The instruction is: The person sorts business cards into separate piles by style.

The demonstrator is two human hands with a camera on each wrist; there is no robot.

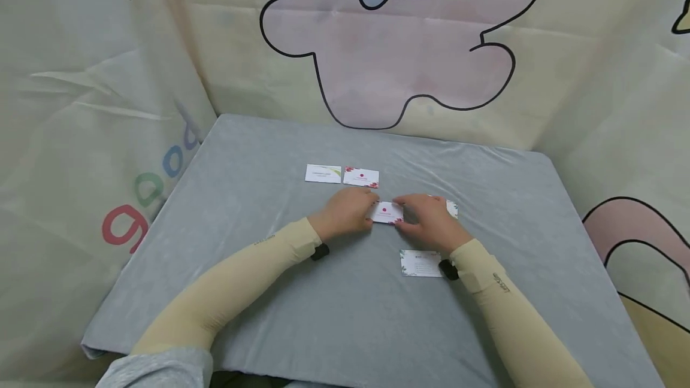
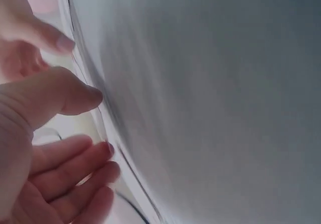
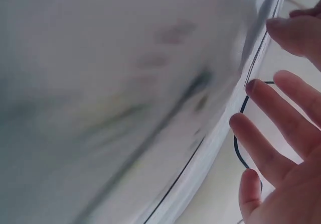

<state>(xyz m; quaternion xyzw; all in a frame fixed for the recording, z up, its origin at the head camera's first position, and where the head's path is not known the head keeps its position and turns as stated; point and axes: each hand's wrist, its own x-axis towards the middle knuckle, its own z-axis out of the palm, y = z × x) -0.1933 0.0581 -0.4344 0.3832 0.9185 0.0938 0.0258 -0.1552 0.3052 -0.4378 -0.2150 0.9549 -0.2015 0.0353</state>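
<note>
A white business card (image 1: 387, 213) with a pink dot and reddish flowers in its corners lies between the two hands in the head view. My left hand (image 1: 346, 211) holds its left side, index finger at the upper corner and thumb at the lower. From the other side my right hand (image 1: 433, 220) pinches the right end between thumb and index finger. In the left wrist view the left hand (image 2: 55, 148) shows its thumb apart from the other fingers. The right hand (image 3: 286, 143) appears in the right wrist view with the other fingers spread. Neither wrist view shows the card.
Behind the hands, a white card with a green corner (image 1: 323, 173) lies beside a red-flowered card (image 1: 361, 177). Another card (image 1: 452, 208) is partly covered by the right hand. A leaf-bordered card (image 1: 420, 263) lies by the right wrist. All are on a grey cloth-covered table (image 1: 302, 316).
</note>
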